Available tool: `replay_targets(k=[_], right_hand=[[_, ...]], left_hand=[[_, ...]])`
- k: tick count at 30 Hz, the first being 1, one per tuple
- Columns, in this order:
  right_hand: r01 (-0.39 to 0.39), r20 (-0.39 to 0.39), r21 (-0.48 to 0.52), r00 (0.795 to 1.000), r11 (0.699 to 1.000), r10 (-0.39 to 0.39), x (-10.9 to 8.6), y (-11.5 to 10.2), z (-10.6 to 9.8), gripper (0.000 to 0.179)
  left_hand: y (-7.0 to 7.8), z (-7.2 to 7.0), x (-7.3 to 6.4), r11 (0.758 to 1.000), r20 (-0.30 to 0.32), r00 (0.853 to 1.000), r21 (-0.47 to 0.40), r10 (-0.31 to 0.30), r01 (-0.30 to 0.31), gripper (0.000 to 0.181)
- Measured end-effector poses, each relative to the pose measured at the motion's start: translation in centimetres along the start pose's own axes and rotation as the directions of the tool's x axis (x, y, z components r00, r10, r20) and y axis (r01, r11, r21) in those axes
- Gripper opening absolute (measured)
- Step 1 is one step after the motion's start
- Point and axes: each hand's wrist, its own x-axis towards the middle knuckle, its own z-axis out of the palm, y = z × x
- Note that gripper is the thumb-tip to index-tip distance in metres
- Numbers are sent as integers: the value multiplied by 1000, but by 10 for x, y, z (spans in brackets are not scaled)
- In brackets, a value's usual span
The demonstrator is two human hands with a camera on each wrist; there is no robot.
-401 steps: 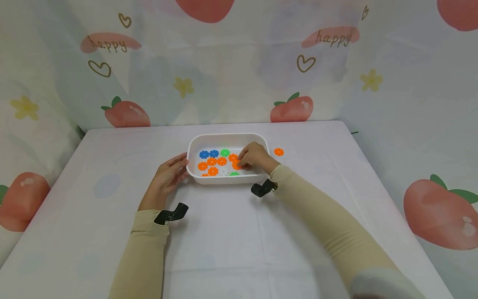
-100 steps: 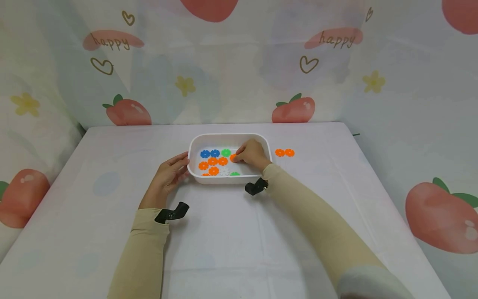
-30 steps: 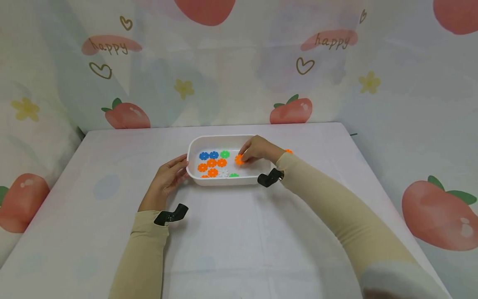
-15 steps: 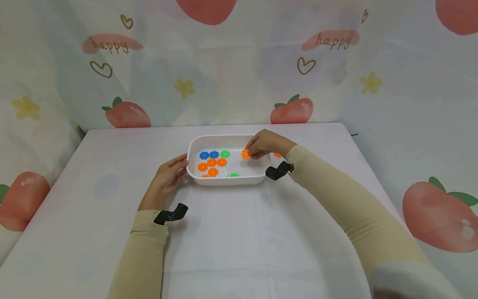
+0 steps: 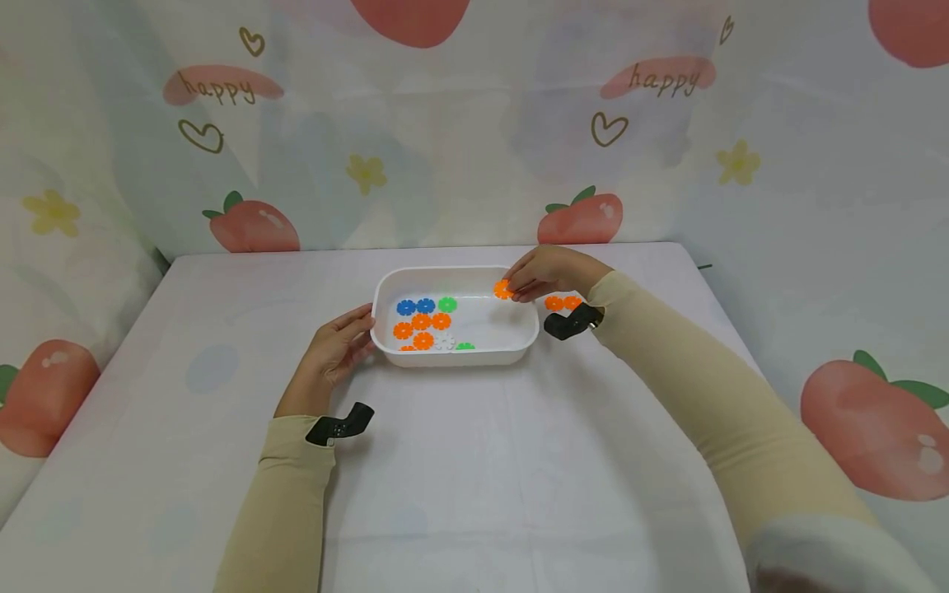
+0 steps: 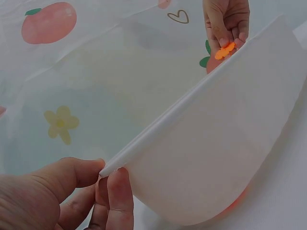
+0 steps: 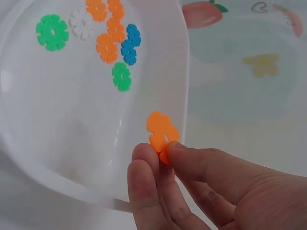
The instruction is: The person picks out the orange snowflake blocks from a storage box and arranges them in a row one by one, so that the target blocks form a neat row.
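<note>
My right hand (image 5: 552, 272) pinches an orange snowflake building disc (image 5: 502, 289) between thumb and fingertips, over the right end of a white plastic tray (image 5: 482, 357). In the right wrist view the held disc (image 7: 160, 132) stands tilted above the tray's floor. My left hand (image 5: 337, 350) grips the tray's left rim, its thumb (image 6: 79, 173) on top and fingers beneath. Inside the tray lie blue discs (image 5: 405, 307), several orange discs (image 5: 421, 322), a white disc (image 7: 82, 25) and two green discs (image 7: 53, 32), mostly toward the left half.
Two more orange discs (image 5: 553, 304) lie side by side on the white tablecloth (image 5: 445, 461), just right of the tray and partly below my right wrist. A printed cloth backdrop (image 5: 460, 181) rises behind the table.
My right hand has lifted an orange disc off the tray floor and carried it right and away from me, toward the rim. Earlier, a second orange disc joined the first beside the tray.
</note>
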Motion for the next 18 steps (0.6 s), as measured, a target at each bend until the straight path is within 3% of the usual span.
replay_targets(k=[18], right_hand=[[-8,-34,-1,999,1000,8,-3,4,-14,39]], left_hand=[[0,1,2,1000,-39,999,23,-16,17,46]])
